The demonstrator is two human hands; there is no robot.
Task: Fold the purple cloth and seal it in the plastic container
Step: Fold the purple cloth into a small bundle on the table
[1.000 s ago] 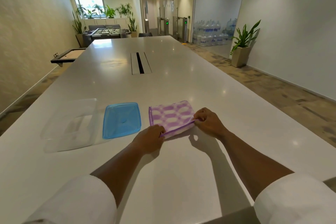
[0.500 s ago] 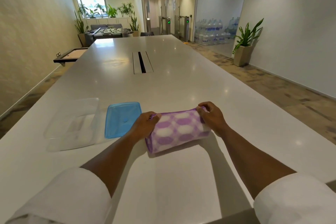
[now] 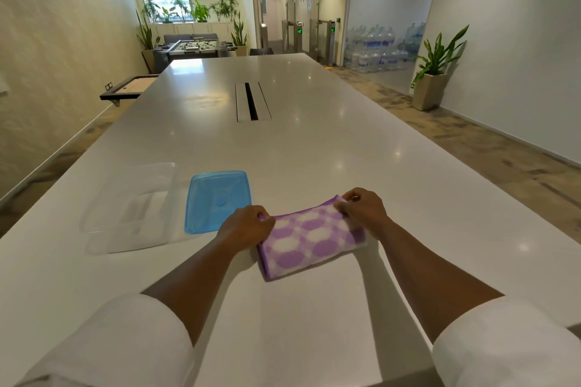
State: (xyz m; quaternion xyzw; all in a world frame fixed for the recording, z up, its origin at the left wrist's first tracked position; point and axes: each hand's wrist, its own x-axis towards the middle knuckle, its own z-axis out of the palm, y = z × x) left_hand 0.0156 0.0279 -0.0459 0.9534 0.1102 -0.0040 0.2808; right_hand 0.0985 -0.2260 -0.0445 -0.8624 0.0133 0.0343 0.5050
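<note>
Long white table [image 3: 314, 141], glossy, ran far ahead; near edge close under the sleeves. Clear plastic container [image 3: 132, 207] sat open at the left, hard to read against the white top. Blue lid [image 3: 218, 201] lay flat just right of it, separate, near the left hand.

Purple cloth [image 3: 309, 240] lay folded into a compact rectangle on the table, right of the lid, its left corner close to the lid's near corner but apparently not touching. Left hand [image 3: 246, 228] pinched the cloth's far left corner, fingers closed on the fabric. Right hand [image 3: 364, 209] pinched the far right corner, fingertips together on the fabric edge.

Risks, as judged: the fold looked loose and held only at two corners, so lifting it could let the layers sag open. The cloth rectangle looked nearly as wide as the container, so a sloppy drop might leave fabric over the rim and stop the lid seating. The container's walls being nearly invisible, a hand could knock it.

Room: the path leftward passed over the lid; table beyond and to the right lay open, well away from any edge.
</note>
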